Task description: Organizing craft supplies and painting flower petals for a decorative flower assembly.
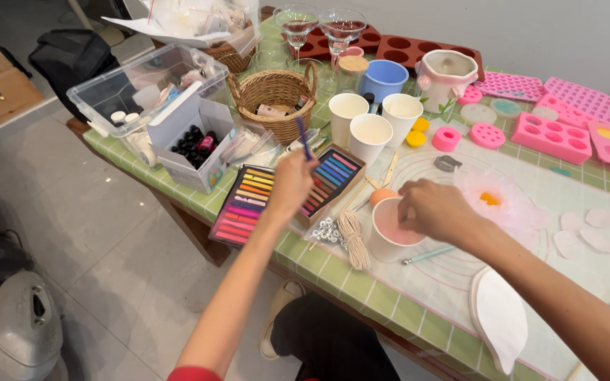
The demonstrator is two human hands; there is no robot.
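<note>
Left hand point(289, 185) up over the pastel trays, fingers pinched together on one blue chalk stick point(304, 138) sticking up toward 12 o'clock. Right hand point(435, 209) hovering over the rim of one paper cup point(387, 243) of pink stuff, fingertips bunched at the cup's 2 o'clock edge; can't tell if anything's pinched in there.

Biggest to smallest around them: one green tiled table point(333, 281). One clear plastic bin point(142, 83) at 10 o'clock from the left hand. Two open trays of coloured pastels point(246, 203), right under that hand. One wicker basket point(275, 95) at 12. Three white cups point(371, 135) clustered at 1 o'clock from the left hand. Two stemmed glasses point(319, 28) further back. One coil of wick string point(351, 236) just at 9 o'clock of the pink cup, and one teal stick point(427, 254) lying at its 4 o'clock.
</note>
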